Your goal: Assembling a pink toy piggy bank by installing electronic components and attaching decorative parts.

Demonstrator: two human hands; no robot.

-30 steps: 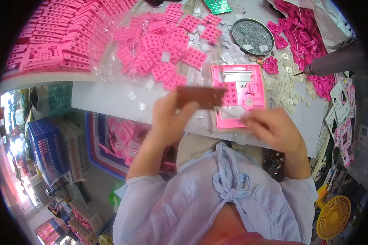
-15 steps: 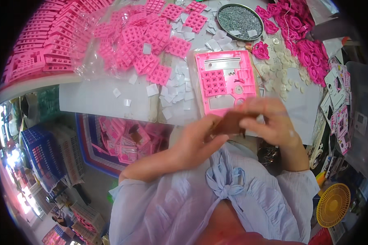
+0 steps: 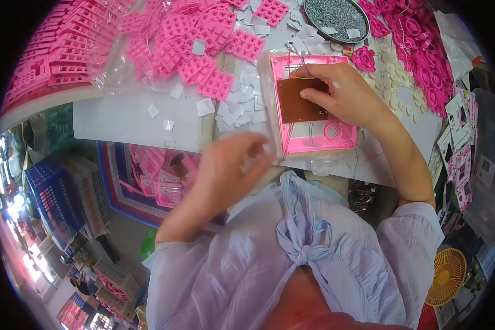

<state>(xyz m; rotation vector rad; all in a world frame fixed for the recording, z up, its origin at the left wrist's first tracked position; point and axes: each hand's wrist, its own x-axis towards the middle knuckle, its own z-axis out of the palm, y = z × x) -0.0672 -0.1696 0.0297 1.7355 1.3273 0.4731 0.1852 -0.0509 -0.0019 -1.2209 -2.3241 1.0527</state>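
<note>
My right hand (image 3: 349, 96) is closed on a brown circuit board (image 3: 295, 105), its thumb on the face and the fingers over the far edge. The board lies over the middle of a pink plastic housing (image 3: 308, 145) on the table in front of me, hiding most of the inside. Thin wires trail from the board past the housing's edges. Left of the housing, my left hand (image 3: 231, 168) hovers near the table's front edge, blurred by motion. A gap shows between its thumb and fingers, with nothing visible in it.
Pink keypad pieces (image 3: 195, 41) and small white squares (image 3: 242, 110) are strewn to the left. A round tray of screws (image 3: 338, 22) sits at the back. Magenta parts (image 3: 423, 71) and pale discs (image 3: 393, 82) lie right. A blue bin (image 3: 112, 176) of pink housings stands below left.
My right hand has carried the circuit board forward from near my body to over the pink housing. My left hand has come off the board and moved left.
</note>
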